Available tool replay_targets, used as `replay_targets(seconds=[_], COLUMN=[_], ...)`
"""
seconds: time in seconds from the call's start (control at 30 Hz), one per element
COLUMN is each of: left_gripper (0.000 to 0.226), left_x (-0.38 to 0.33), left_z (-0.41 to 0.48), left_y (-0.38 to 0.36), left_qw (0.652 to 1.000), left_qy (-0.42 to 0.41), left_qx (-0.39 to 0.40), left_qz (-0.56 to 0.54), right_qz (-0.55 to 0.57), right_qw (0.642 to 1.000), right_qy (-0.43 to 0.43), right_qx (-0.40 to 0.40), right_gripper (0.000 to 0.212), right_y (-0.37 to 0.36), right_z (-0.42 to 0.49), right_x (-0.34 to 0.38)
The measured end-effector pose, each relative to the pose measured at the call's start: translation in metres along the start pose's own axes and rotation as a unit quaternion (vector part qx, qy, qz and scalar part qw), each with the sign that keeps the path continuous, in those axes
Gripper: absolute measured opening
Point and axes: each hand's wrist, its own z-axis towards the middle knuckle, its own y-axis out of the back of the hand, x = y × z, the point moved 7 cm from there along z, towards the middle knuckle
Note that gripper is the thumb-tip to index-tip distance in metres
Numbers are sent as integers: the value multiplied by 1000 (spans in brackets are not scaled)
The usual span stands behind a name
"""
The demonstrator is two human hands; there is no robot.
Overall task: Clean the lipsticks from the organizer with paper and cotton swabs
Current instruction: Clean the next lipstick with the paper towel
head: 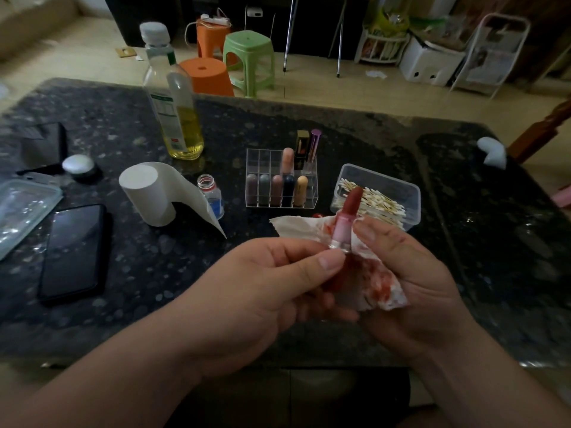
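Holding one open red lipstick (345, 223) nearly upright over the dark surface (185, 273), the left hand (278, 282) has its grip pinched on the base; the right hand (411, 273) has its grip curled round red-stained paper (377, 285) behind it. Eight lipsticks (288, 186) stand in one clear organizer (262, 159); one tub (411, 193) holds cotton swabs (380, 202).

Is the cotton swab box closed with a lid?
No, the cotton swab box is open on top, with the swabs lying exposed inside.
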Motion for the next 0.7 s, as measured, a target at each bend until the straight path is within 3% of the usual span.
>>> replay_targets(seconds=[0.1, 0.33, 0.5, 0.63, 0.7], left_gripper=[32, 11, 23, 19, 31], left_x=[1, -4, -2, -2, -1], left_z=[1, -1, -2, -1, -1], left_y=[0, -3, -2, -2, 0], left_qw=[1000, 999, 998, 1000, 999], left_qy=[4, -15, -14, 1, 11], left_qx=[4, -40, -61, -22, -3], left_qz=[-17, 20, 7, -14, -37], right_qz=[-19, 19, 23, 7, 0], right_qw=[1000, 1000, 999, 1000, 1000], right_qy=[1, -1, -12, -11, -5], right_qx=[-14, 13, 31, 23, 20], right_gripper=[45, 55, 55, 65, 59], right_y=[1, -4, -6, -3, -3], right_z=[-1, -2, -2, -2, -2], right_x=[0, -3, -3, -1, 2])
